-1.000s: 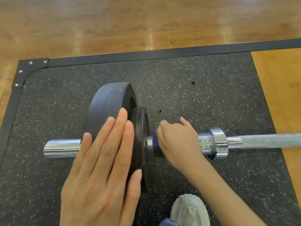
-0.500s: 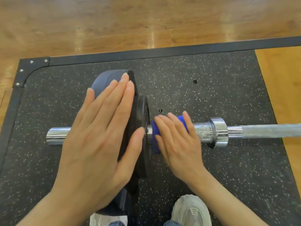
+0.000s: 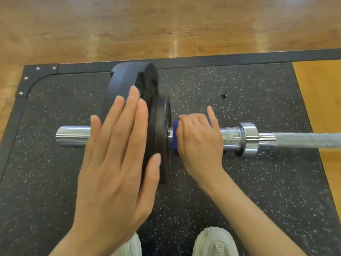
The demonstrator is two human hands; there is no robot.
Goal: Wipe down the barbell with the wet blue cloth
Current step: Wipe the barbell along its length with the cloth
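The barbell [image 3: 230, 136] lies across a black speckled rubber mat, its chrome sleeve running left to right. A large dark plate [image 3: 129, 78] and a smaller black plate [image 3: 162, 126] sit on the sleeve. My left hand [image 3: 118, 163] rests flat with straight fingers on the rim of the large plate. My right hand [image 3: 198, 141] is curled over the sleeve just right of the small plate, gripping the blue cloth [image 3: 175, 137] around the metal. Only the cloth's edges show beside my fingers. The chrome collar [image 3: 248, 138] and the grey shaft [image 3: 304, 139] extend to the right.
The rubber mat [image 3: 239, 182] has a dark metal border [image 3: 203, 59] at the far side. Wooden floor [image 3: 166, 24] lies beyond it and at the right. My two white shoes [image 3: 215, 241] stand at the bottom edge, close to the plates.
My right hand has curled tighter over the cloth on the sleeve, turning round it. My left hand has slid slightly nearer on the large plate, staying flat.
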